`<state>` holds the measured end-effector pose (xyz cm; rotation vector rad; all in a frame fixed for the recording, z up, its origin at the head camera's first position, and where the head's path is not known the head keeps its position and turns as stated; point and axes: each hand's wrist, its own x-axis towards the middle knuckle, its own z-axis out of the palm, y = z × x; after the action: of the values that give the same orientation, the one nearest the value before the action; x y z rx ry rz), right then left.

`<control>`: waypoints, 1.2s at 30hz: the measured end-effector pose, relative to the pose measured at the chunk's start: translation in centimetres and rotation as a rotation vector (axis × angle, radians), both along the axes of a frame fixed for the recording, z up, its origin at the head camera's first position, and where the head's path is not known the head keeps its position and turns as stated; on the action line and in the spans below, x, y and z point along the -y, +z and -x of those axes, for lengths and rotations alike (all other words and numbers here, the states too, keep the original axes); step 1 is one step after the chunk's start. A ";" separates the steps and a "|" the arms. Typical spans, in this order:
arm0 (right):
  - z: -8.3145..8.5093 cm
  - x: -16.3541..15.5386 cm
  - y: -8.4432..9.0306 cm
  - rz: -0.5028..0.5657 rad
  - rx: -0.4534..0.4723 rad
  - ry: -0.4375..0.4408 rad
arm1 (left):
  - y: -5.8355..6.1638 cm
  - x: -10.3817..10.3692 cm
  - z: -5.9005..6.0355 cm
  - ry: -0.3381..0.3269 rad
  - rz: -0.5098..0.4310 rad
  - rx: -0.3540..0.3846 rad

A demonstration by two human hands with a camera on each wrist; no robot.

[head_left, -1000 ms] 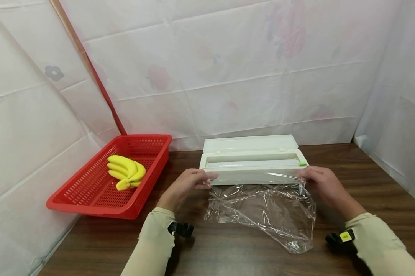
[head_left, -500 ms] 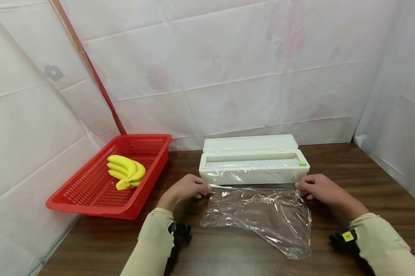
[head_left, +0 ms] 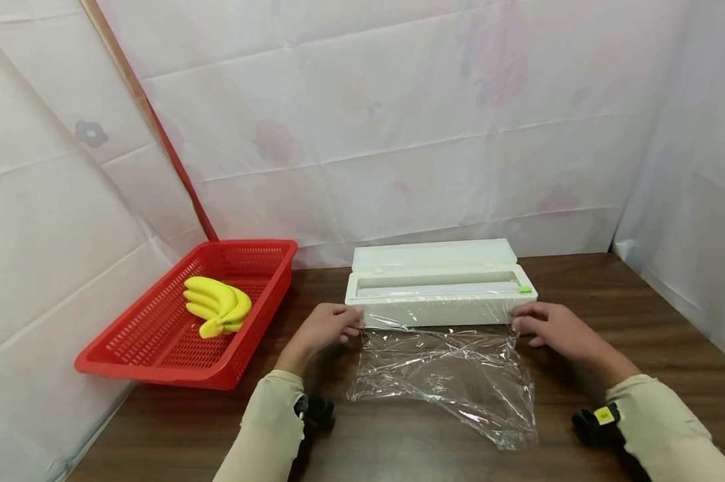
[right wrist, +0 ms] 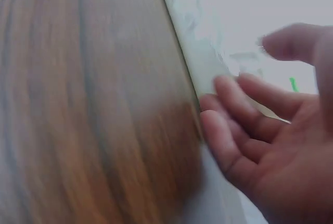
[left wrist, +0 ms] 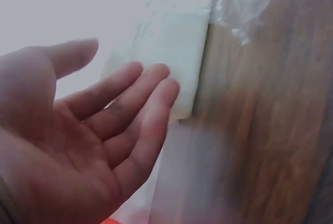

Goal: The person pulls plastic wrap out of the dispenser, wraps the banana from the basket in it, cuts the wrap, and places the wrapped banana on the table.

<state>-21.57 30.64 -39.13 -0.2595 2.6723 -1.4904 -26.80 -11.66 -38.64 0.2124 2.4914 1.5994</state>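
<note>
Right now both hands sit at the front corners of the white cling-film dispenser box [head_left: 439, 294], which stands open near the back of the wooden table [head_left: 609, 335], its lid tipped back and a small green tab [head_left: 524, 289] at its right end. The left hand [head_left: 323, 329] rests at the box's left front corner, and its wrist view shows relaxed, nearly straight fingers [left wrist: 130, 114] with nothing pinched between them, so that grip is loose and open. The right hand [head_left: 549, 328] mirrors it at the right front corner; its own view shows fingers [right wrist: 239, 109] loosely bent beside the box edge, holding nothing that can be made out. A sheet of clear film [head_left: 443, 375] runs from the box front toward the person and lies crumpled on the table between the 2 forearms. As a judgement, the film is the weak point: thin and already wrinkled, it could cling to itself or tear unevenly if pulled from 1 side only, and the light box could slide or tip forward if the film is drawn without a hand steadying it. To the left, well apart, a red basket [head_left: 157, 348] holds a bunch of yellow bananas [head_left: 216, 306]. No brand or readable writing shows on the box, and the yellow tag [head_left: 603, 415] on the right wrist strap is too small to read.
</note>
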 end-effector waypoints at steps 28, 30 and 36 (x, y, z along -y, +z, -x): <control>-0.6 2.7 0.7 0.314 -0.197 -0.230 | 0.9 -2.2 -0.5 0.092 -0.402 -0.077; -0.6 2.7 0.7 0.307 -0.210 -0.232 | 1.0 -2.2 -0.5 0.085 -0.413 -0.070; -0.4 2.6 1.2 0.334 -0.220 -0.163 | 1.3 -2.0 -0.7 0.065 -0.485 -0.032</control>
<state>-21.17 28.03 -37.95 -0.2412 2.6443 -2.0746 -26.15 -9.69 -37.32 0.2192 2.1067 2.2200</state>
